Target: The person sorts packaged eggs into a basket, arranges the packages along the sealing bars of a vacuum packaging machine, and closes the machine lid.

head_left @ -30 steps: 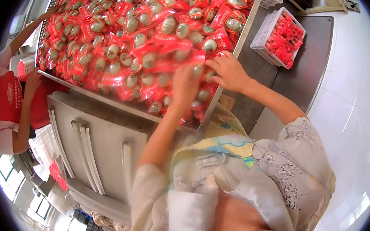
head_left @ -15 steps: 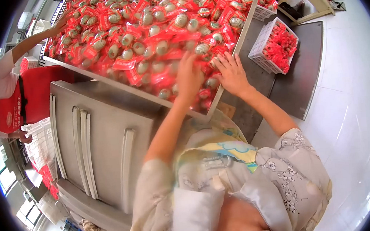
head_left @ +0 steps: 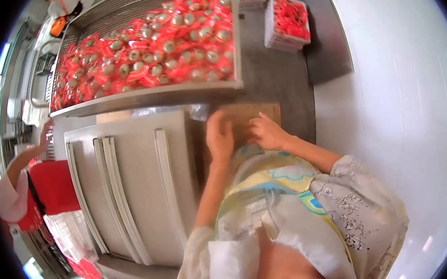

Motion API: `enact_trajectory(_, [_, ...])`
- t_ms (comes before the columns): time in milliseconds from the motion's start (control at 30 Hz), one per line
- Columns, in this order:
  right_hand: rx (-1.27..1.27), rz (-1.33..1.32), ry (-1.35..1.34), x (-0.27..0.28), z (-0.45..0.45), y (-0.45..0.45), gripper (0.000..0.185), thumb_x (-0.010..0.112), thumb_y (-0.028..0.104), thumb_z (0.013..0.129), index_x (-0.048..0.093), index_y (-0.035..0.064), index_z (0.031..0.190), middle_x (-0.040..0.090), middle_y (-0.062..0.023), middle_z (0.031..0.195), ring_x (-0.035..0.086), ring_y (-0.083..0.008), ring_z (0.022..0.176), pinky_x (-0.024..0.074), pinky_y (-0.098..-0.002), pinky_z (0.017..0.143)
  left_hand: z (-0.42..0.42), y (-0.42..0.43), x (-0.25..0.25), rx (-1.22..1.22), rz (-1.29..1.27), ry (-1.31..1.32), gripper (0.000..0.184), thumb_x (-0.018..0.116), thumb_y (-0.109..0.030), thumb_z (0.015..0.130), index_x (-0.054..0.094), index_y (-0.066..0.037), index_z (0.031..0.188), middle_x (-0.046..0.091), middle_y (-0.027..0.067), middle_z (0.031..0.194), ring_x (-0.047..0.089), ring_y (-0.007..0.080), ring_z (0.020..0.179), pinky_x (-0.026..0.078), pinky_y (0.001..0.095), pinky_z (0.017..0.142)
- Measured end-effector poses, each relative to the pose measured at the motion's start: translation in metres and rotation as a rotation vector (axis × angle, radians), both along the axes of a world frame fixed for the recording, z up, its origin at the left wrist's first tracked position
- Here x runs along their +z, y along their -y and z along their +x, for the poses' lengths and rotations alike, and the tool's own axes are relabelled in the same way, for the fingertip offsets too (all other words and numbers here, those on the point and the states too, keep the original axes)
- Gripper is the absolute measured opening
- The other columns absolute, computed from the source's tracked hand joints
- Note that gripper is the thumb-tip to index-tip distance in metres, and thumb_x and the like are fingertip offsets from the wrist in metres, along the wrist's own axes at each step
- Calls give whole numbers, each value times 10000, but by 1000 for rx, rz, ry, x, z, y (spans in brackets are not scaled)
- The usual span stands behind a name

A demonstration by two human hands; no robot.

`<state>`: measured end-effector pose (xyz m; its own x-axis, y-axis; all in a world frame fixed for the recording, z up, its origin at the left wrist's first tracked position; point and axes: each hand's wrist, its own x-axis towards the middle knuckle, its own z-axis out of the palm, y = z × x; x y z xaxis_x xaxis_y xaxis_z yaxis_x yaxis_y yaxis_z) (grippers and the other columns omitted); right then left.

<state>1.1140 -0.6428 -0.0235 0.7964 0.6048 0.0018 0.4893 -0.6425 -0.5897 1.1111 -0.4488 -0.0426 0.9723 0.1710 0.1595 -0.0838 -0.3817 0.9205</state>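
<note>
My left hand (head_left: 219, 134) hovers in front of my body, just short of the near edge of a metal perforated tray (head_left: 146, 96). Motion blur hides how its fingers are set. Beside it on the right, my right hand (head_left: 267, 132) has its fingers apart and slightly bent, with nothing visible in them. Both hands are off the tray, over a brown cardboard piece (head_left: 268, 109). Red-and-clear packets (head_left: 169, 46), each with a pale greenish egg inside, lie heaped across the tray.
White crates (head_left: 285, 43) of red packets stand on the floor to the right of the tray. A steel cabinet (head_left: 143, 188) with long pale strips is at my left. Beyond it, a co-worker in a red apron (head_left: 54, 187) has one hand near the tray's left corner.
Both hands have come off the egg packets and back toward my body. The view has turned, so the tray sits farther up and left. The co-worker's raised hand has left the packets.
</note>
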Motion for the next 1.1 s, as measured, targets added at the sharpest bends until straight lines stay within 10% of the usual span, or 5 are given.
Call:
enact_trajectory(67, [-63, 13, -181, -13, -48, 24, 236, 690, 239, 754, 686, 71, 920, 636, -101, 1038, 546, -278, 1073, 345, -559, 1003, -19, -9, -10, 68, -115, -103, 322, 614, 19, 841, 576, -22, 1158, 602, 126, 1135, 593, 240, 1047, 486, 315, 876])
enact_trajectory(300, [-402, -23, -252, -9, -157, 89, 227, 688, 226, 778, 678, 60, 933, 658, -110, 950, 601, -322, 893, 483, -392, 806, -54, -34, 4, 159, -141, -92, 252, 582, -17, 902, 564, 15, 1152, 600, 72, 1064, 577, 146, 975, 470, 267, 861])
enact_trajectory(1100, [-864, 272, -308, 13, -461, 184, 228, 646, 134, 843, 630, 29, 1046, 618, -142, 1115, 598, -309, 1030, 470, -349, 892, -248, 121, 47, -123, -244, -159, 290, 617, -25, 880, 550, 32, 1157, 603, 91, 1076, 590, 138, 992, 474, 250, 862])
